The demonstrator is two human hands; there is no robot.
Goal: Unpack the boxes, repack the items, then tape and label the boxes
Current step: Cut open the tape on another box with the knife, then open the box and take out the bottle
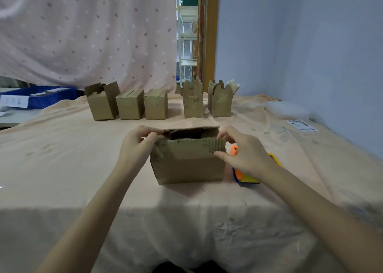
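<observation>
A small cardboard box stands on the peach cloth in front of me, its top flaps partly open and the inside dark. My left hand pinches the left end of the near flap at the box's top corner. My right hand grips the right end of that flap, thumb on the front face and fingers over the edge. A yellow, blue and orange tape dispenser lies just right of the box, mostly hidden behind my right hand. A white label sheet lies far right.
Several cardboard boxes line the back: one open, two shut, and two with flaps up. A blue crate sits at the far left. The blue wall closes the right side.
</observation>
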